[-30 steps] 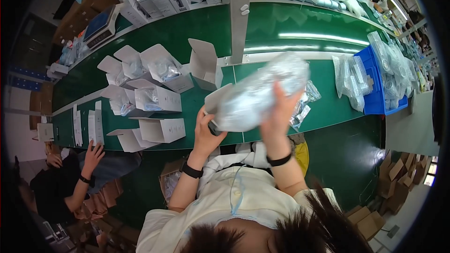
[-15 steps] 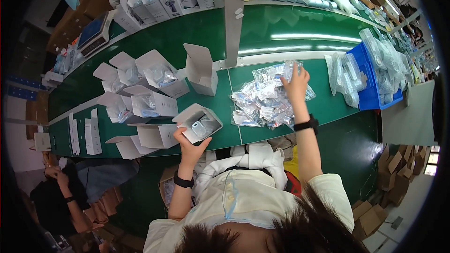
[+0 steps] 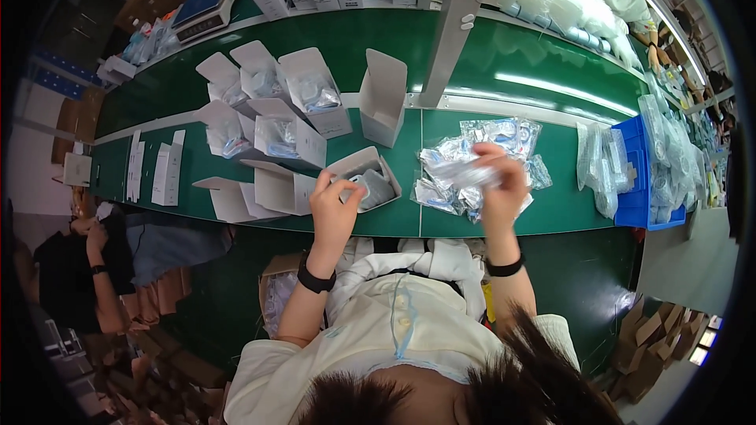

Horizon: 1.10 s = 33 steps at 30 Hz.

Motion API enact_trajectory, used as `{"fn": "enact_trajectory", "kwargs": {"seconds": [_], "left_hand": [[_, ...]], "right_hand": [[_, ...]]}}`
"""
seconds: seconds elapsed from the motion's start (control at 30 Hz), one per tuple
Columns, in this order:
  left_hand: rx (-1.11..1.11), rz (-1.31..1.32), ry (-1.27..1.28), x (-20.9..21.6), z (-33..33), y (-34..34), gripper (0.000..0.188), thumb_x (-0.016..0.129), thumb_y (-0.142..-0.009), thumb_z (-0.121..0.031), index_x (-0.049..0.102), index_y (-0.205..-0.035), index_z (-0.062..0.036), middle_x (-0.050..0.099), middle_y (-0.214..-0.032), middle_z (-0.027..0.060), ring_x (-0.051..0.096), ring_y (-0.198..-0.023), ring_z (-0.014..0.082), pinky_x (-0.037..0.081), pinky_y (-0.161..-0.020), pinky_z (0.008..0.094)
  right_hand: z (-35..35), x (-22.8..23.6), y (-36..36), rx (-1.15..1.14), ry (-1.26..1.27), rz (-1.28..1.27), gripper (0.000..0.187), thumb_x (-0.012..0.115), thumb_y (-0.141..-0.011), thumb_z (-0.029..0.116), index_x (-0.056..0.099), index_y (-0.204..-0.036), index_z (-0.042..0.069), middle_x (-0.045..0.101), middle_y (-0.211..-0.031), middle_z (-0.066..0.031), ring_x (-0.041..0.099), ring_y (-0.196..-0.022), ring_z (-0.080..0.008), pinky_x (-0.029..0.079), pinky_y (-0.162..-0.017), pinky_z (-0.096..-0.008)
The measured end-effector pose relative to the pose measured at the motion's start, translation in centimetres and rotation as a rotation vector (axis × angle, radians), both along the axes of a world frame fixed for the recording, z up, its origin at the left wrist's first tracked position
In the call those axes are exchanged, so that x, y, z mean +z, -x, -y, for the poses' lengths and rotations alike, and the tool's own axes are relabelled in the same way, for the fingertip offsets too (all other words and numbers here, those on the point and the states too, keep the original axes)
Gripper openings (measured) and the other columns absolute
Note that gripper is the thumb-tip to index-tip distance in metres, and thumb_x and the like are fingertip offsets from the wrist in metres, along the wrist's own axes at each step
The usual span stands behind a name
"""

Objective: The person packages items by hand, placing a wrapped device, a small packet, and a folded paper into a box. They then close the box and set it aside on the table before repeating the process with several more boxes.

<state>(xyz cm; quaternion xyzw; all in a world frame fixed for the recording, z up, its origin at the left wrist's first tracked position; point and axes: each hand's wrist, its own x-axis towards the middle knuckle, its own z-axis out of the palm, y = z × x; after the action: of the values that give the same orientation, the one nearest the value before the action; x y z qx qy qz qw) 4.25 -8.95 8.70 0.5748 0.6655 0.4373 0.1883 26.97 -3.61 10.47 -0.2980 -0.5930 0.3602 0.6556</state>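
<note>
An open white box stands near the table's front edge, with a pale grey-white item in clear plastic inside. My left hand is at the box's left side, thumb and forefinger closed at its rim; exactly what they pinch is partly hidden. My right hand is closed on a clear plastic packet, smeared by motion. It is above a pile of small clear packets with silvery and blue contents, to the right of the box.
Several open white boxes with bagged items stand on the left. A tall open box is behind mine. At right, a blue bin holds bubble-wrapped pieces. A metal post rises at the back. Another person is at left.
My right hand has lifted a packet from the pile and come nearer to me. My left hand has shifted from the box's near side to its left rim. The view has turned slightly.
</note>
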Motion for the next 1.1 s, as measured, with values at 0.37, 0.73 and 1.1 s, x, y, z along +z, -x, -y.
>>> {"fn": "enact_trajectory", "kwargs": {"seconds": [0.37, 0.73, 1.1], "left_hand": [[-0.049, -0.028, 0.026, -0.6, -0.4, 0.6, 0.008, 0.062, -0.068, 0.000, 0.056, -0.073, 0.0017, 0.053, -0.075, 0.0142, 0.054, -0.068, 0.0329, 0.042, -0.057, 0.0364], [-0.070, 0.033, 0.002, 9.9, 4.7, 3.5, 0.009, 0.060, -0.070, 0.004, 0.056, -0.078, 0.0020, 0.060, -0.096, 0.0116, 0.060, -0.079, 0.0239, 0.047, -0.067, 0.0288], [0.529, -0.004, -0.225, 20.5, 13.3, 33.2, 0.021, 0.051, -0.084, -0.011, 0.054, -0.102, -0.0002, 0.059, -0.089, 0.0084, 0.056, -0.076, 0.0159, 0.042, -0.072, 0.0238]], "right_hand": [[0.1, 0.4, 7.2, 0.197, -0.509, 1.370, 0.027, 0.065, -0.066, 0.024, 0.059, -0.085, 0.007, 0.051, -0.099, -0.0068, 0.047, -0.098, -0.0242, 0.035, -0.090, -0.0519], [-1.6, -1.5, 1.9, 0.005, -0.128, 0.338, 0.047, 0.065, -0.070, 0.014, 0.047, -0.113, 0.007, 0.044, -0.115, -0.0106, 0.041, -0.110, -0.0272, 0.031, -0.095, -0.0485], [-9.6, -9.2, 8.5, -0.010, 0.207, 0.541, 0.096, 0.076, -0.058, 0.019, 0.019, -0.134, 0.002, 0.030, -0.132, -0.0165, 0.034, -0.120, -0.0301, 0.031, -0.097, -0.0376]]}}
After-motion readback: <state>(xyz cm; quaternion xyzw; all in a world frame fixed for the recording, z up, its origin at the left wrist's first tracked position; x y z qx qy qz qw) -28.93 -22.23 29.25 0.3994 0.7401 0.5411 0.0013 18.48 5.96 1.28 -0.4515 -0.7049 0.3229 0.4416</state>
